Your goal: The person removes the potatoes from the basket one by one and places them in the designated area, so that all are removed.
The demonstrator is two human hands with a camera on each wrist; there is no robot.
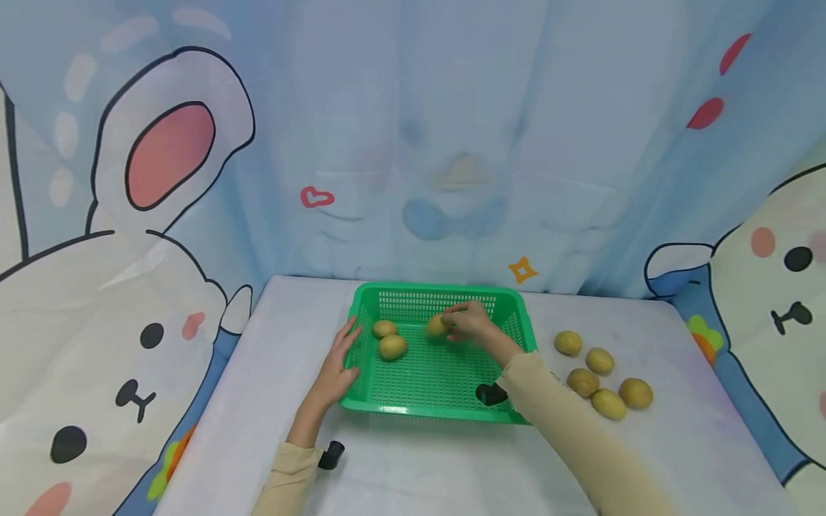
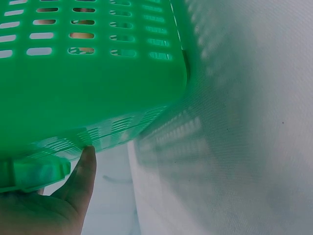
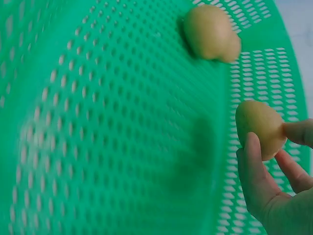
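Potato [image 1: 436,327] in the head view sits at the fingertips of the right hand [image 1: 470,322], on their left side, over the far half of the green basket [image 1: 426,383]. Those fingers are bent and pinch it. Two other potatoes [image 1: 392,347] lie to its left on the basket floor, the larger one nearer, and five more potatoes [image 1: 584,383] lie in a loose group on the white table, right of the basket. The left hand [image 1: 334,369] rests at the basket's left rim, fingers nearly straight and slightly spread, thumb apart.

From the left wrist, the thumb tip meets the slotted basket wall; the other fingers are mostly hidden.

From the right wrist, the pinched potato shows between fingertips set on opposite sides, raised above the basket floor: rounded, egg-shaped, dull yellow-brown, with fairly smooth skin.
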